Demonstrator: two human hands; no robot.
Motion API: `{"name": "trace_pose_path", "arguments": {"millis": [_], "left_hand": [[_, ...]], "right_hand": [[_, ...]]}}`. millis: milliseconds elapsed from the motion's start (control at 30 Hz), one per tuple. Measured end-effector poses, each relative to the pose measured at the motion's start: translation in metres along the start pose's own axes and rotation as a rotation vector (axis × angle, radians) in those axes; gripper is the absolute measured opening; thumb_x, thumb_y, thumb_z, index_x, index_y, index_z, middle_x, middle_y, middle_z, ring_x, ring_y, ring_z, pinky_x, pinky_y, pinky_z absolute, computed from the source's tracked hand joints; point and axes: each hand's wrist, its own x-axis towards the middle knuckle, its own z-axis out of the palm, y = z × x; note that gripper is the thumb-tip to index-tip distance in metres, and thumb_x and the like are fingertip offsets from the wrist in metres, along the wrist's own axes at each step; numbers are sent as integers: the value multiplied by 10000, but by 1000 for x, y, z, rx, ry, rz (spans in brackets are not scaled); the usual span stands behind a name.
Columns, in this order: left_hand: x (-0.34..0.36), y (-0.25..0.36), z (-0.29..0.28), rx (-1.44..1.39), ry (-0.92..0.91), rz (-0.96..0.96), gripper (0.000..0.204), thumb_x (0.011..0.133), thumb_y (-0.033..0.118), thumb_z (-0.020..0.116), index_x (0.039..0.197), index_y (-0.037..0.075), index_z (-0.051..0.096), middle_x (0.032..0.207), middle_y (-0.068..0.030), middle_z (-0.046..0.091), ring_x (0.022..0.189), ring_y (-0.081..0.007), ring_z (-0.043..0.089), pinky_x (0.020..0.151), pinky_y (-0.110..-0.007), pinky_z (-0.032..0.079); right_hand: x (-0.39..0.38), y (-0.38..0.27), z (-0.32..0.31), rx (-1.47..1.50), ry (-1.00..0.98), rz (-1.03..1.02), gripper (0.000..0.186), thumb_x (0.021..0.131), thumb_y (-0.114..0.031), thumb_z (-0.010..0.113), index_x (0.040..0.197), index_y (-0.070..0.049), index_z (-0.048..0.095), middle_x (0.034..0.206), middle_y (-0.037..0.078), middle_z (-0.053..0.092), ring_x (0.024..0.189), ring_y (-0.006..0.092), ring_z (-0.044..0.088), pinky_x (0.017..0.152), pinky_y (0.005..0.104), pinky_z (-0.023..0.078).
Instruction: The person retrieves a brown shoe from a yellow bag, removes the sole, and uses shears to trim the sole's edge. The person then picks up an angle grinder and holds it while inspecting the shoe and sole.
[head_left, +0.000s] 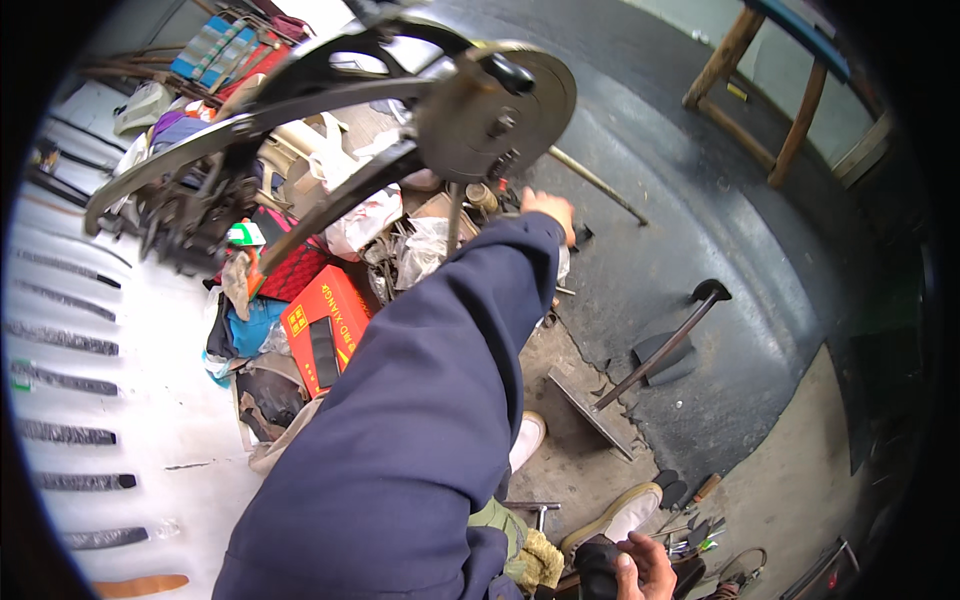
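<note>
My left arm in a navy sleeve stretches across the middle, with my left hand among loose tools and small containers below the black metal machine with a large wheel; its fingertips are partly hidden, so its grip is unclear. A metal rod lies just right of that hand. At the bottom, my right hand has its fingers curled on a black object, partly hidden.
An orange-red box, bags and cloths crowd the left, beside a white board with strip-like items. A metal stand stands right of centre. A wooden-legged bench is upper right; scattered tools lie lower right.
</note>
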Motion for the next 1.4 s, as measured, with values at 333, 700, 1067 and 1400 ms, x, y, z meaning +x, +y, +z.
{"name": "trace_pose_path", "arguments": {"millis": [333,700,1067,1400], "left_hand": [[-204,68,-78,-88,-181,593,577,797,439,749,1318,207,669,1257,-76,708,1207,-315,640,1013,-512,471],[-453,117,-22,-226,-420,993,487,878,397,705,1299,162,635,1022,-192,733,963,-392,699,864,-490,545],[-407,132,8,-168,-447,865,433,887,402,676,1247,161,677,1108,-174,729,1075,-361,683,925,-473,535],[-347,167,41,-336,-398,674,412,880,400,689,1210,154,694,1140,-133,731,1098,-324,679,944,-433,530]], "right_hand": [[-19,31,-2,-449,137,-419,316,882,-86,703,1169,40,657,873,140,721,752,204,711,688,315,560],[-27,31,-19,-495,275,-701,324,871,-156,738,1148,-5,664,931,178,718,798,288,721,711,365,554],[-75,13,-101,413,753,-797,223,1003,-141,611,1154,-1,697,1061,86,729,894,127,677,760,241,501],[-72,24,-116,663,782,-783,228,997,-158,602,1145,-12,697,1081,105,730,926,150,677,805,267,500]]}}
